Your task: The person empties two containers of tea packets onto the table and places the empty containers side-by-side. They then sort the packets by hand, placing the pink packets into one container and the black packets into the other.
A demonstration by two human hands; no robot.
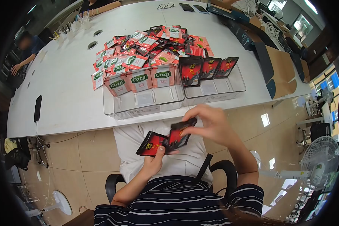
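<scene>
Above my lap, my left hand (154,161) is closed on a black and red coffee sachet (151,144), thumb on its front. My right hand (209,122) pinches the top of another black and red sachet (178,135), slightly blurred, which overlaps the first one. In front of me on the table stand two clear plastic bins. The left bin (145,101) has pink and white Cozy sachets (140,80) upright along its back. Inside the right bin (214,89), several black coffee sachets (210,67) stand upright at the back.
Behind the bins lies a heap of mixed sachets (150,47). Open cardboard boxes (275,67) stand at the right edge. A phone-like black object (38,108) with a cable lies left; glasses (165,6) and two phones (194,8) lie at the far side. Other people sit around the table.
</scene>
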